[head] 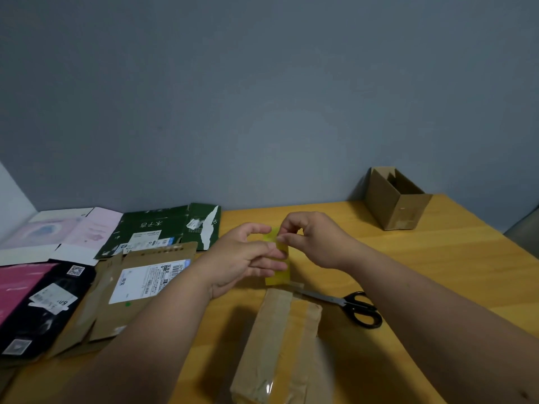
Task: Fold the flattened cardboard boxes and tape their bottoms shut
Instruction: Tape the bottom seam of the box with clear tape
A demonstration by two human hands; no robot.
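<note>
A strip of yellowish clear tape (278, 274) hangs in the air above the table, held by both hands. My right hand (313, 239) pinches its top edge between thumb and fingertips. My left hand (243, 255) touches the strip's left side with loosely curled fingers. Below the strip stands a folded brown cardboard box (280, 348) with tape running along its upper face. Flattened boxes lie at the left: a brown one with a white label (140, 290), a dark green one (163, 228), a black and pink one (38, 304) and a pale pink one (58, 231).
Black-handled scissors (353, 306) lie on the wooden table (437, 258) just right of the box. A made-up brown box (396, 198) stands at the far right against the grey wall. The table's right edge drops off at the far right.
</note>
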